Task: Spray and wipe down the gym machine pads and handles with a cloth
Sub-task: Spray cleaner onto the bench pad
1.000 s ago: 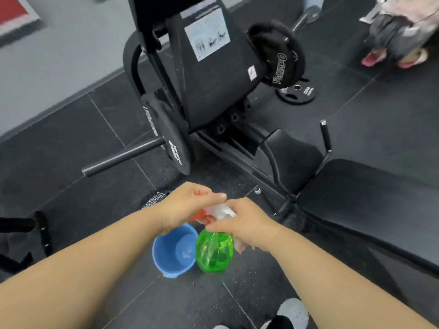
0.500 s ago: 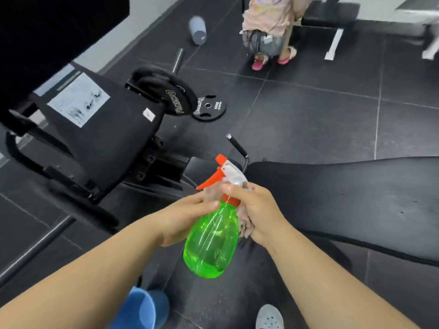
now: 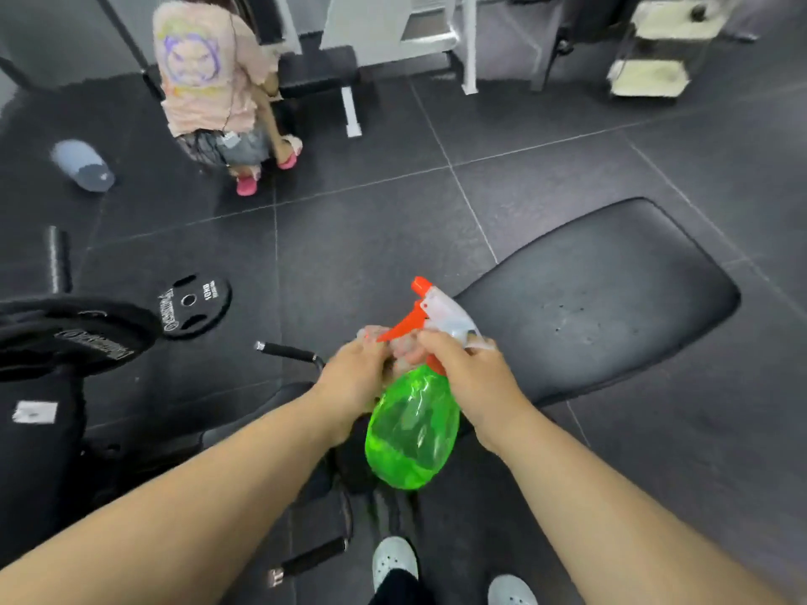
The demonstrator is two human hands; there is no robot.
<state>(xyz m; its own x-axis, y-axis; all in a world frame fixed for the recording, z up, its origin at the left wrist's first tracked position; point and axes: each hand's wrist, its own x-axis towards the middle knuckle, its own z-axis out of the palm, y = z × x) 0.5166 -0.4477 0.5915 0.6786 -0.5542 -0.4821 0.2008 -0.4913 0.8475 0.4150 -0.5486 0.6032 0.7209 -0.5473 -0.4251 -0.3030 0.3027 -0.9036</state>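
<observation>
A green spray bottle [image 3: 412,430] with a white head and orange trigger hangs in front of me, its nozzle pointing up and away. My right hand [image 3: 469,379] grips its neck just under the head. My left hand [image 3: 356,377] holds the bottle's left side by the trigger, with a crumpled pale cloth [image 3: 395,342] bunched between both hands. The black back pad [image 3: 598,303] of the gym machine lies just beyond the bottle, with small droplets on it. A black handle [image 3: 286,351] sticks out left of my hands.
A loaded weight plate [image 3: 74,338] and a loose plate [image 3: 194,305] lie at left. A person [image 3: 205,80] crouches at the far left by a bench. A blue-grey container [image 3: 83,165] lies on the floor. My shoes [image 3: 393,558] are below, near a second handle [image 3: 310,561].
My view has swung right from the footplate and blue bucket to the back pad. Both hands lifted the bottle and cloth off the floor and now hold them over the pad's near end.
</observation>
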